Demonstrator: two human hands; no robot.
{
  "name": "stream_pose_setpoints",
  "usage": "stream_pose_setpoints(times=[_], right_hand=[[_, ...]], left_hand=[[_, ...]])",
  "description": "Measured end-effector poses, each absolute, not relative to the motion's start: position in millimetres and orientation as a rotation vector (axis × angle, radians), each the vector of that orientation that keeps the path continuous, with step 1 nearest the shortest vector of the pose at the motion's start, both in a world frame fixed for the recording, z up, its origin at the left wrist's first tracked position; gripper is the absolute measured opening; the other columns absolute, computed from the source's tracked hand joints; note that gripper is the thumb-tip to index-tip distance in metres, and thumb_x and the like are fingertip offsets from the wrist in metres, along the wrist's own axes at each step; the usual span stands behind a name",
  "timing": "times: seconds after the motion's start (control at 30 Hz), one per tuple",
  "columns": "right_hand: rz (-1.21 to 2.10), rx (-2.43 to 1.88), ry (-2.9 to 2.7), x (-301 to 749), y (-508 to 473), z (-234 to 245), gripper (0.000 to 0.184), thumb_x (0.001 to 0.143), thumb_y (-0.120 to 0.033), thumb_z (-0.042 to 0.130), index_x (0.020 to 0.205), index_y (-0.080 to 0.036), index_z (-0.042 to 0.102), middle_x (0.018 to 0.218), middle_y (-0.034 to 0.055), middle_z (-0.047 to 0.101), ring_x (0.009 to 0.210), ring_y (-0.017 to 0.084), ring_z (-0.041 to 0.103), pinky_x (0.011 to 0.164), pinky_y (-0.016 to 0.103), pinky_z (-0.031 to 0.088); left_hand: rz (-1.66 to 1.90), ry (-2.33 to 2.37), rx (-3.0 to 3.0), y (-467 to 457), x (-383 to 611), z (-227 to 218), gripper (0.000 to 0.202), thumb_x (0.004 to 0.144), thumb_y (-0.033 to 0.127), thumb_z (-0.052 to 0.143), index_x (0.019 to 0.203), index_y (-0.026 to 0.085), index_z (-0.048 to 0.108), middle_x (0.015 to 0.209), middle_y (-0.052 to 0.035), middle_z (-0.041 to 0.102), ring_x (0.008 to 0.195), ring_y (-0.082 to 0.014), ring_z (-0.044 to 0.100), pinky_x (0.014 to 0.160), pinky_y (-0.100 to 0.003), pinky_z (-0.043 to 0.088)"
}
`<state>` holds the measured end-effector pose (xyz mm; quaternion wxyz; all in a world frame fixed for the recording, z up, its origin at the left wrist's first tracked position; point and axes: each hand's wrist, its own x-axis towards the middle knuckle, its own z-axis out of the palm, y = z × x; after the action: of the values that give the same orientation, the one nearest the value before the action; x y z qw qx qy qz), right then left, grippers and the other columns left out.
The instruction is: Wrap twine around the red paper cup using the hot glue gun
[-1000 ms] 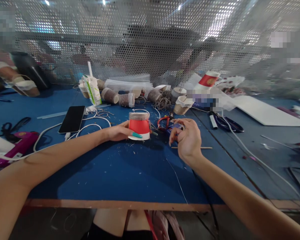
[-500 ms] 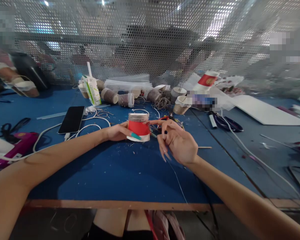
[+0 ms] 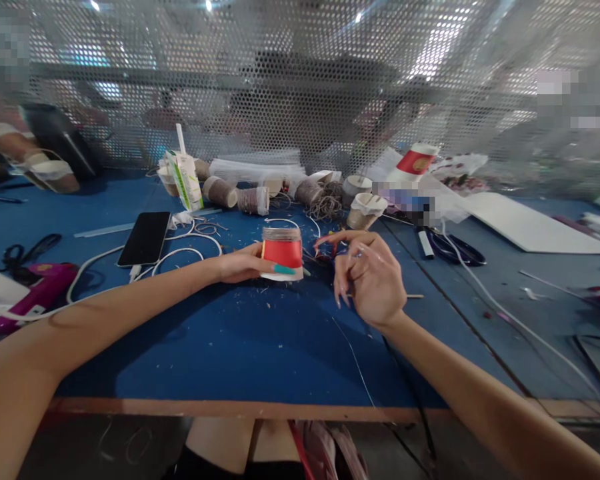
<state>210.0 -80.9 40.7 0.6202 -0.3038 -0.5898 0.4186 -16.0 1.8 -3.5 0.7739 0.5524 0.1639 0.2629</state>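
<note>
Phone, white cable, red cup; stick partly behind right hand

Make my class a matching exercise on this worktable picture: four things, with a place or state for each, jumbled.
1. Gray-banded red cup
2. Smartphone
3. Drink carton
4. Flat board

A. White, toward the right edge
B. Has a white straw
C. Held in the left hand
D. Lying flat, screen dark

Pairs: 1-C, 2-D, 3-B, 4-A
</note>
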Motion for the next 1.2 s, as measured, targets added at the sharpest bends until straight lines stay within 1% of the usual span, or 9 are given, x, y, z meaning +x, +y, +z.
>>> stream_pose_setpoints(times=[0.13,0.27,0.43,0.6,0.67,0.8,0.9,1.0,1.2], right_hand=[[0.98,-0.69,-1.761,207.9,-92.8,40.6,0.034,0.099,-0.048,0.052,0.077,-0.021,0.056,0.104,0.0103,0.075,0.041,0.007,0.049,0.037,0.027,0.047],[0.978,-0.693,-1.969,209.9,-92.1,36.9,0.032,0.103,-0.046,0.046,0.084,-0.022,0.056,0.105,0.0105,0.075,0.044,0.008,0.053,0.041,0.027,0.049],[0.896,-0.74,-1.762,208.7,-88.3,35.5,0.034,0.1,-0.048,0.05,0.078,-0.024,0.057,0.067,0.0026,0.069,0.046,0.014,0.057,0.04,0.027,0.047],[0.985,-0.805,-1.448,207.8,-83.2,41.0,0.041,0.092,-0.053,0.058,0.065,-0.021,0.052,0.087,0.0095,0.079,0.03,0.007,0.044,0.028,0.025,0.039],[0.945,-0.813,-1.345,208.3,-81.3,42.6,0.041,0.088,-0.052,0.06,0.063,-0.022,0.05,0.086,0.0096,0.08,0.027,0.006,0.04,0.025,0.023,0.034],[0.964,-0.734,-1.356,208.0,-82.3,41.5,0.041,0.086,-0.051,0.062,0.06,-0.022,0.049,0.075,0.0072,0.078,0.027,0.006,0.036,0.024,0.022,0.03],[1.1,-0.742,-1.531,206.7,-85.1,38.1,0.044,0.091,-0.053,0.059,0.06,-0.022,0.052,0.057,0.0026,0.067,0.029,0.008,0.039,0.027,0.023,0.033],[1.147,-0.755,-1.709,206.3,-85.3,34.6,0.044,0.094,-0.056,0.057,0.067,-0.022,0.056,0.045,-0.0029,0.054,0.035,0.011,0.047,0.033,0.023,0.04],[1.167,-0.781,-1.879,207.2,-82.4,33.8,0.037,0.101,-0.05,0.05,0.079,-0.021,0.057,0.055,-0.0058,0.058,0.036,0.008,0.046,0.04,0.023,0.045]], left_hand=[[0.629,0.454,1.204,-5.7,-8.6,0.8,0.062,0.06,0.034,0.094,0.115,0.016,0.071,0.108,-0.0113,0.078,0.101,-0.0258,0.074,0.103,-0.044,0.049],[0.67,0.494,1.251,-9.0,-6.2,2.0,0.062,0.058,0.033,0.096,0.112,0.017,0.072,0.109,-0.0097,0.078,0.102,-0.0244,0.073,0.103,-0.043,0.049],[0.643,0.45,1.239,-5.6,-10.3,-0.7,0.062,0.059,0.031,0.095,0.114,0.018,0.071,0.11,-0.0094,0.078,0.101,-0.0237,0.073,0.1,-0.042,0.051],[0.614,0.327,1.198,-2.4,-14.0,-1.4,0.058,0.064,0.029,0.091,0.117,0.018,0.071,0.11,-0.0121,0.079,0.101,-0.0252,0.074,0.1,-0.042,0.051],[0.608,0.267,1.192,-2.0,-14.7,-0.8,0.059,0.064,0.027,0.09,0.119,0.018,0.071,0.116,-0.0135,0.078,0.107,-0.027,0.073,0.102,-0.043,0.05],[0.596,0.226,1.17,-1.3,-16.2,-1.1,0.058,0.067,0.025,0.087,0.123,0.02,0.07,0.124,-0.0136,0.075,0.113,-0.0287,0.072,0.106,-0.045,0.048],[0.6,0.252,1.164,-0.9,-17.3,-2.8,0.058,0.067,0.025,0.088,0.121,0.019,0.069,0.117,-0.0133,0.077,0.108,-0.0291,0.073,0.102,-0.046,0.05],[0.659,0.302,1.166,-1.4,-17.2,-3.7,0.056,0.063,0.022,0.091,0.114,0.018,0.069,0.11,-0.0112,0.077,0.104,-0.026,0.073,0.098,-0.041,0.052],[0.77,0.38,1.097,-3.1,-14.3,-2.1,0.057,0.058,0.016,0.094,0.109,0.017,0.069,0.102,-0.0067,0.076,0.095,-0.02,0.073,0.093,-0.034,0.054]])
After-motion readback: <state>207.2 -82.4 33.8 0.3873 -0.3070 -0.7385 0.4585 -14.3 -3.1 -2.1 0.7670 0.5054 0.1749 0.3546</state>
